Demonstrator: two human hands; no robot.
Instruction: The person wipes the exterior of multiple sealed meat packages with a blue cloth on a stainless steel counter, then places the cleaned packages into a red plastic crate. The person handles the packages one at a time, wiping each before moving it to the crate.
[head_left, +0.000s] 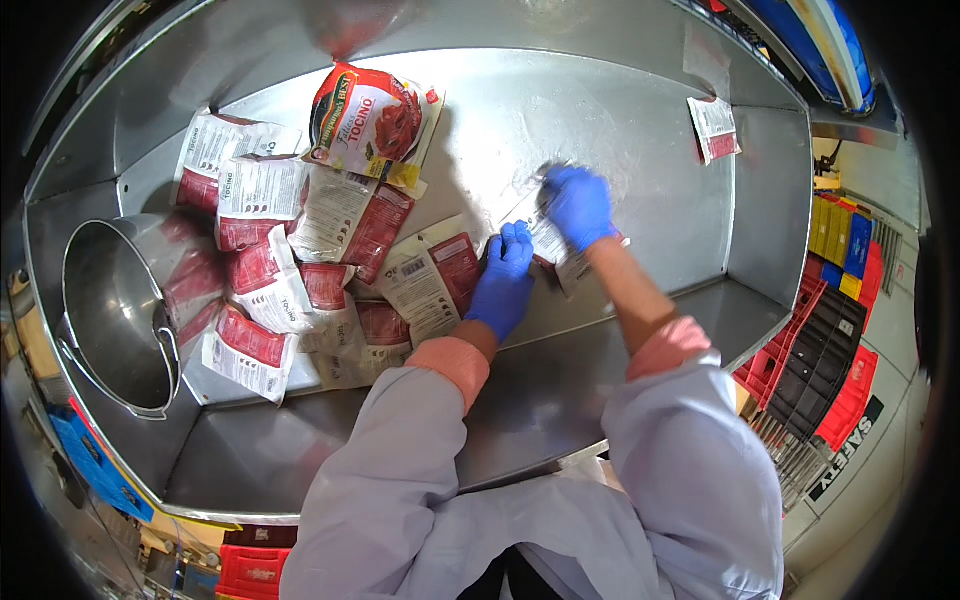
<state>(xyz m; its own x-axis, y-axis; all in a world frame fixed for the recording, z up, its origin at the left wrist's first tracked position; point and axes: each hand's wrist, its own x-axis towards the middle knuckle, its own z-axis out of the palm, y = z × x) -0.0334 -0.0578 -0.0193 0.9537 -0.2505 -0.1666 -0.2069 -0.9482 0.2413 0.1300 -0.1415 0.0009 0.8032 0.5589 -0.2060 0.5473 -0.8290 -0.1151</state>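
Observation:
Both my hands wear blue gloves. My left hand (pixel 503 285) has its fingers curled in at the left edge of a white and dark red meat pouch (pixel 548 243), which lies on the steel floor. Over that pouch is my right hand (pixel 582 207), blurred by motion, its fingers closed round something dark and greyish that I cannot make out. Part of the pouch is hidden beneath the hands. Just left of my left hand rests another pouch (pixel 430 282), printed side up.
A steel basin (pixel 620 130) with raised walls surrounds the work. Several similar pouches (pixel 262 190) overlap on the left, one red-fronted pouch (pixel 370 125) above them. A steel bucket (pixel 120 310) leans at the left wall. A lone pouch (pixel 714 130) sits far right.

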